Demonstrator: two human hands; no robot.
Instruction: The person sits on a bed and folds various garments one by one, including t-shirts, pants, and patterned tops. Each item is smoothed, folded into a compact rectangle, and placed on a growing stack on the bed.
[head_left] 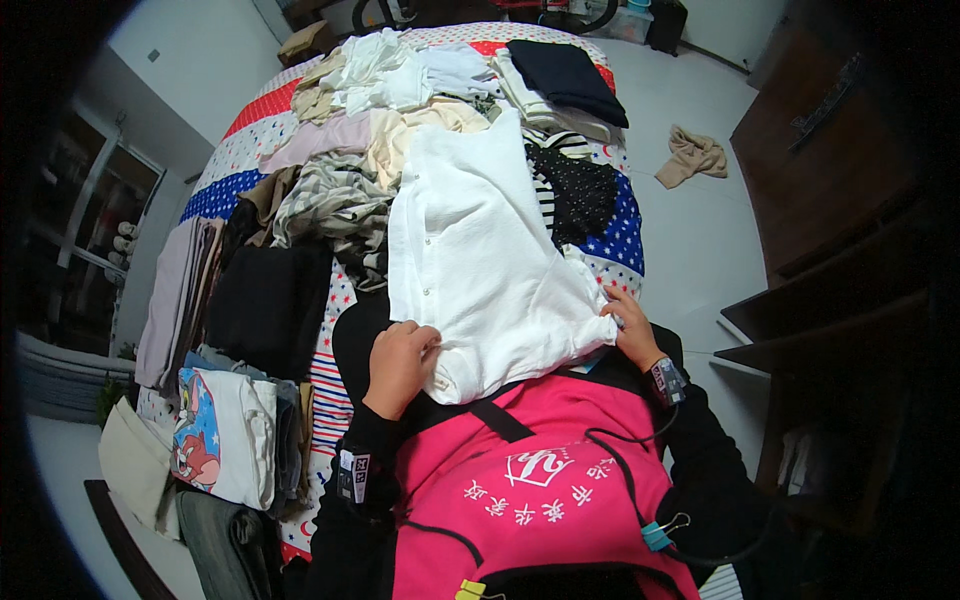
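Observation:
A white button-front shirt (pixel 475 240) lies spread from the bed over my lap, its near edge bunched and partly rolled. My left hand (pixel 400 365) is closed on the near left corner, fingertips pinching the cloth. At the near right corner my right hand (pixel 632 332) grips the shirt's edge between thumb and fingers. Left of the shirt lies a grey-and-white patterned garment (pixel 335 195), crumpled. A black dotted garment (pixel 575 195) rests beyond its right side, next to a black-and-white striped piece (pixel 545 190).
Folded clothes stand in stacks at left: a black garment (pixel 268 305), a cartoon-print white top (pixel 230 435) and dark trousers (pixel 225 545). A navy folded garment (pixel 565 80) and loose white clothes (pixel 375 75) lie at the far end. On the floor is a beige garment (pixel 692 157), near brown furniture (pixel 820 150).

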